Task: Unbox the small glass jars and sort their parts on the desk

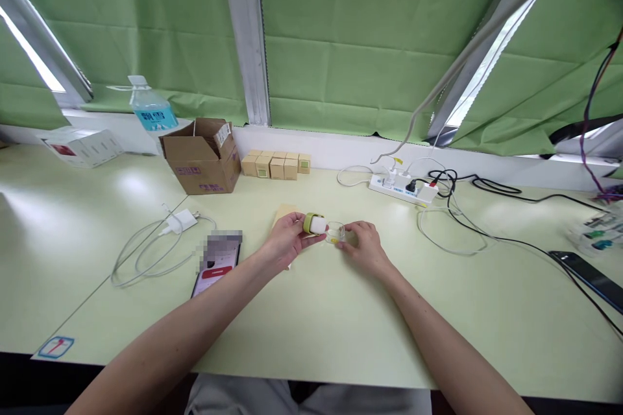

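My left hand [289,238] is closed on a small white rounded piece with a yellow-green band [314,224], held above the table near its middle. Thumb and fingers of my right hand [364,245] pinch a small clear plastic piece [335,231] just to the right of it. The two pieces are very close together; whether they touch I cannot tell. Partly under my left hand lies a flat tan piece [285,211], mostly hidden. A phone with a lit screen [217,266] lies to the left of my left forearm.
At the back stand an open cardboard box [204,165], several small tan boxes [277,165] and a water bottle [153,107]. A power strip [403,189] with tangled cables sits back right. A charger [180,220] with cable lies left, a dark phone [588,279] far right.
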The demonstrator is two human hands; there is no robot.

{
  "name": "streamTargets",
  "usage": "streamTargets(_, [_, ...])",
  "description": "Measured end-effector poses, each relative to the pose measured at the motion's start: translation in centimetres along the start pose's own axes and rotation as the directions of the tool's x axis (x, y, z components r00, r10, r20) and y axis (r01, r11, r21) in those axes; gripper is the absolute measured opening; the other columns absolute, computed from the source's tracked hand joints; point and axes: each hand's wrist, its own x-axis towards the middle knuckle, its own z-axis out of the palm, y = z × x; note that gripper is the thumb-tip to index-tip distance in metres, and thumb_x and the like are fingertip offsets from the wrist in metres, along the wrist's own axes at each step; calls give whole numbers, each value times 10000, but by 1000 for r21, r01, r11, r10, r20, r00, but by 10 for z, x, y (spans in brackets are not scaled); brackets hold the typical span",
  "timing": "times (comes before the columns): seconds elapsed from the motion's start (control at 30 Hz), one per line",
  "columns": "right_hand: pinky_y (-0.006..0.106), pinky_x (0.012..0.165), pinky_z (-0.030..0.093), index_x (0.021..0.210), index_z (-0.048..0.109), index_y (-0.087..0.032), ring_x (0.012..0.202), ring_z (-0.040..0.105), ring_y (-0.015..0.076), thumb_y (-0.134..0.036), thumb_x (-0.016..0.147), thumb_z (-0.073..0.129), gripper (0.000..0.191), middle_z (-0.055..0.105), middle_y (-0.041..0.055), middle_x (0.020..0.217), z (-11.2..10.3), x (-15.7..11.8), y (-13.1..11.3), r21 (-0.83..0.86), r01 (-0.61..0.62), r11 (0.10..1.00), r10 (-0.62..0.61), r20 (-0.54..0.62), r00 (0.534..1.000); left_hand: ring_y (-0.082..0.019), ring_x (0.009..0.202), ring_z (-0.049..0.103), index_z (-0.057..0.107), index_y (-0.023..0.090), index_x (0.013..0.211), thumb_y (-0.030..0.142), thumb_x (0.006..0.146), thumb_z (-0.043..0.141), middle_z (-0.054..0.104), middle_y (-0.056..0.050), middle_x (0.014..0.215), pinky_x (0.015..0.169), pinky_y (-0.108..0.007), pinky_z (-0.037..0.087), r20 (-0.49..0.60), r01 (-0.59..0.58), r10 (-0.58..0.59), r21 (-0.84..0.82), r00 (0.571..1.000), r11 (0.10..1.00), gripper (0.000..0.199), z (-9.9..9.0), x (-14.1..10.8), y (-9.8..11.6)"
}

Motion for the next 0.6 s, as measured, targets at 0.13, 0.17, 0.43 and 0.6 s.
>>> streamTargets(0.13, [534, 1124, 401, 1252, 693, -240, 1290, 509, 356, -278, 795, 791, 469, 674, 117, 1270, -1, -3, -5, -6, 6, 1000, -6, -34, 999, -263, 945, 803, 618, 123, 904, 76, 952, 649, 785, -200, 1052, 963, -440, 657, -22, 62, -62, -20, 998, 998, 74, 1, 0, -7])
streamTargets(0.17, [538, 1127, 400, 1268, 677, -241, 1296, 506, 357, -264, 793, 781, 487, 666, 118, 1284, -3, -6, -10, 10, 22, 1000, -21, -75, 997, -257, 939, 803, 619, 121, 907, 68, 954, 638, 784, -199, 1045, 956, -422, 659, -35, 66, -66, -24, 997, 998, 72, 1, 1, -7])
streamTargets(0.43, [443, 906, 493, 1047, 675, -267, 897, 647, 249, -494, 941, 683, 250, 732, 51, 987, -14, -24, -85, 265, 148, 953, -105, -171, 980, -174, 825, 761, 572, 165, 888, 152, 901, 755, 755, -86, 946, 876, -372, 660, -73, -69, 68, -11, 995, 998, 184, -6, 7, -12])
streamTargets(0.6, [339, 628, 480, 936, 632, -250, 734, 621, 198, -529, 875, 736, 304, 735, 35, 919, -4, -14, -107, 400, 29, 916, 35, -152, 988, -154, 851, 732, 537, 189, 916, 262, 882, 781, 736, -27, 912, 874, -346, 630, -40, -204, 204, 23, 978, 979, 257, -3, 0, -23])
